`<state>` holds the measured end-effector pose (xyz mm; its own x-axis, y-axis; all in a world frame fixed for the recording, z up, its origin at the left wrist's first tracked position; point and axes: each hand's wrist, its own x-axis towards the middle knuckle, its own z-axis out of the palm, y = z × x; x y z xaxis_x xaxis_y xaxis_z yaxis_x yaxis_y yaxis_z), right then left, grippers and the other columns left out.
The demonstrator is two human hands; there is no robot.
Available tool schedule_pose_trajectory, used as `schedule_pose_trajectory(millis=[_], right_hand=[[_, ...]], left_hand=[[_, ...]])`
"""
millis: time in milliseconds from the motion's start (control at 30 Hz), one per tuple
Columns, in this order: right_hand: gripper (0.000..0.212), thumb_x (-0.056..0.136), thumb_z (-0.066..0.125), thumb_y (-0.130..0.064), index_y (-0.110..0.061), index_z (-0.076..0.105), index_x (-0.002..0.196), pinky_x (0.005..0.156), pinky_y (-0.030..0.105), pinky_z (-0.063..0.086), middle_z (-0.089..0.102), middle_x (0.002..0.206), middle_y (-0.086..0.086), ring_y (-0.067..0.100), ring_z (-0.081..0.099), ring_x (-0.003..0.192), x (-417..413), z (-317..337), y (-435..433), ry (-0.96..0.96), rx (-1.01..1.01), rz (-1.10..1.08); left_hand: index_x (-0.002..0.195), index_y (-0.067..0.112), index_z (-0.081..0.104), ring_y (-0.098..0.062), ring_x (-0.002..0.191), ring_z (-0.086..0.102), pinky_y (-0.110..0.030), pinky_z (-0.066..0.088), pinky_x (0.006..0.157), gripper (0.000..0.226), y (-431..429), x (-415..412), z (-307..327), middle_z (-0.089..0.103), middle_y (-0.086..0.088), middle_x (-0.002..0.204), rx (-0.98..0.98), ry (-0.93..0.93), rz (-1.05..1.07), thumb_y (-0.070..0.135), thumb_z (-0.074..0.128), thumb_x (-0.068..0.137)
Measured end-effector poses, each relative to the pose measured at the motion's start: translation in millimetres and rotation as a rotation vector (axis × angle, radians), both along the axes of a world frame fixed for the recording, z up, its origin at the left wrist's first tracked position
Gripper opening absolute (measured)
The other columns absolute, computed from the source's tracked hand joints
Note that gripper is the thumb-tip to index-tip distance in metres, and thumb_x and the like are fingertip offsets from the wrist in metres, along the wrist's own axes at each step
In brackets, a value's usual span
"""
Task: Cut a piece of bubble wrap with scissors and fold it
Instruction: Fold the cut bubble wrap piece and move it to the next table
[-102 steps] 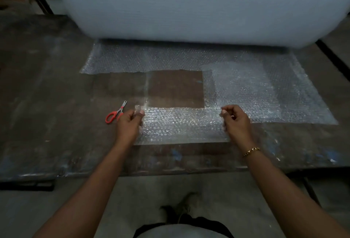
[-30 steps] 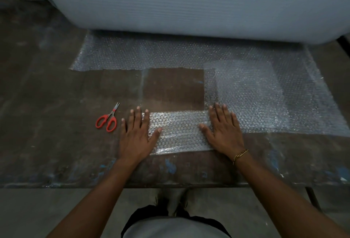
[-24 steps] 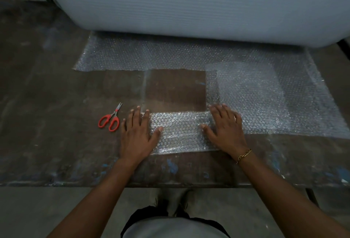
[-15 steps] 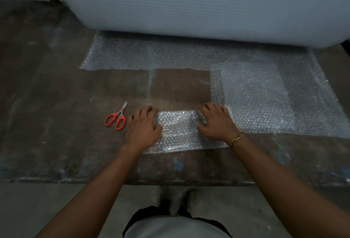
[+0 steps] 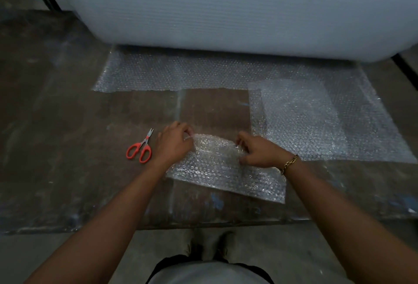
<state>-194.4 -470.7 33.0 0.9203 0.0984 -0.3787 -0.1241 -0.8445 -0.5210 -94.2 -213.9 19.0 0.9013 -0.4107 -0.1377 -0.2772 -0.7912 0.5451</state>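
Observation:
A cut piece of bubble wrap (image 5: 224, 168) lies on the dark worktable (image 5: 56, 148) in front of me. Its far edge is lifted and curls toward me. My left hand (image 5: 174, 143) pinches the far left corner of that edge. My right hand (image 5: 260, 151), with a gold bracelet at the wrist, pinches the far right part. The near part of the piece still rests flat on the table. Red-handled scissors (image 5: 140, 148) lie shut on the table just left of my left hand, untouched.
A huge roll of bubble wrap (image 5: 226, 7) fills the back of the table. Its unrolled sheet (image 5: 316, 121) spreads forward on the right, with a rectangular notch cut out. The table's front edge (image 5: 158, 225) runs close below the piece.
My hands were pressing the folded piece flat. They have since curled, gripped its far edge and lifted it toward me. The scissors have stayed in place.

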Motion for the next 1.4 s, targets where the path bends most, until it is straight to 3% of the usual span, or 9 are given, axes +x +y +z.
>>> schedule_pose_trajectory(millis=[367,500,633,733,867,1033,1100,1167,1400], right_hand=[[0.048,0.092,0.064,0.003,-0.030,0.049,0.122,0.083,0.037,0.056,0.051,0.140,0.017,0.029,0.060,0.114,-21.5,-14.0,1.6,-0.036,0.846,-0.613],[0.065,0.092,0.063,0.005,-0.039,0.048,0.137,0.104,0.045,0.051,0.046,0.146,0.011,0.030,0.051,0.132,-25.3,-17.1,3.0,-0.066,1.024,-0.743],[0.055,0.095,0.060,0.003,-0.030,0.057,0.139,0.101,0.028,0.049,0.043,0.151,-0.005,0.010,0.046,0.133,-32.4,-13.7,8.7,-0.062,1.019,-0.713],[0.041,0.100,0.052,-0.002,-0.023,0.062,0.134,0.088,0.019,0.046,0.053,0.140,-0.014,0.003,0.049,0.124,-38.9,-10.1,10.0,-0.013,0.967,-0.743],[0.040,0.101,0.051,-0.003,-0.023,0.063,0.133,0.090,0.016,0.048,0.056,0.144,-0.009,0.011,0.049,0.134,-45.0,-11.6,5.6,-0.067,0.914,-0.766],[0.070,0.086,0.059,0.017,-0.032,0.062,0.136,0.103,0.067,0.044,0.048,0.153,-0.008,0.057,0.047,0.125,-55.3,-22.4,-2.2,-0.108,0.870,-0.754],[0.075,0.084,0.058,0.020,-0.036,0.061,0.134,0.086,0.046,0.058,0.047,0.153,-0.003,0.030,0.069,0.095,-59.0,-18.4,-4.9,-0.152,0.877,-0.764],[0.075,0.085,0.057,0.022,-0.031,0.058,0.137,0.063,0.023,0.053,0.048,0.149,-0.004,0.000,0.062,0.069,-66.0,-11.3,-8.5,-0.195,0.893,-0.797],[0.074,0.084,0.065,0.018,-0.035,0.059,0.135,0.071,0.028,0.053,0.042,0.155,-0.010,0.014,0.057,0.083,-104.9,5.3,-50.2,-0.382,0.843,-0.805]], left_hand=[[0.121,0.029,0.063,-0.026,0.130,0.045,-0.043,0.039,0.111,0.041,-25.2,-37.9,-7.9,0.044,-0.005,0.136,-0.464,0.010,0.246,0.039,0.072,0.082],[0.105,0.028,0.062,-0.024,0.118,0.058,-0.039,0.052,0.093,0.014,-38.1,-52.1,1.1,0.061,-0.003,0.125,-0.843,0.625,0.490,0.025,0.068,0.092],[0.118,0.022,0.061,-0.033,0.127,0.056,-0.054,0.049,0.107,0.019,-47.2,-56.4,-0.9,0.060,-0.007,0.136,-0.950,1.013,0.388,0.022,0.060,0.099],[0.119,0.027,0.066,-0.026,0.124,0.058,-0.051,0.050,0.105,0.030,-56.4,-54.0,-1.6,0.063,-0.003,0.133,-0.822,0.933,0.283,0.009,0.064,0.095],[0.139,0.020,0.058,0.000,0.098,0.062,-0.021,0.056,0.078,0.069,-59.0,-52.3,-0.6,0.046,-0.001,0.150,-0.737,0.741,0.095,-0.019,0.061,0.082],[0.156,0.020,0.036,0.015,0.090,0.062,-0.018,0.056,0.068,0.096,-71.0,-47.4,9.3,0.031,0.004,0.157,-0.651,0.738,-0.116,-0.032,0.054,0.077],[0.158,0.019,0.028,0.024,0.086,0.060,-0.018,0.055,0.066,0.100,-76.4,-47.7,14.7,0.029,0.003,0.156,-0.642,0.734,-0.179,-0.033,0.054,0.077],[0.159,0.019,0.024,0.026,0.089,0.059,-0.017,0.055,0.066,0.102,-82.0,-47.8,20.5,0.026,0.004,0.158,-0.638,0.722,-0.239,-0.033,0.054,0.077],[0.159,0.013,0.023,0.029,0.099,0.054,-0.012,0.054,0.075,0.100,-127.2,-66.5,49.8,0.029,0.005,0.154,-0.665,0.673,-0.382,-0.034,0.054,0.077]])
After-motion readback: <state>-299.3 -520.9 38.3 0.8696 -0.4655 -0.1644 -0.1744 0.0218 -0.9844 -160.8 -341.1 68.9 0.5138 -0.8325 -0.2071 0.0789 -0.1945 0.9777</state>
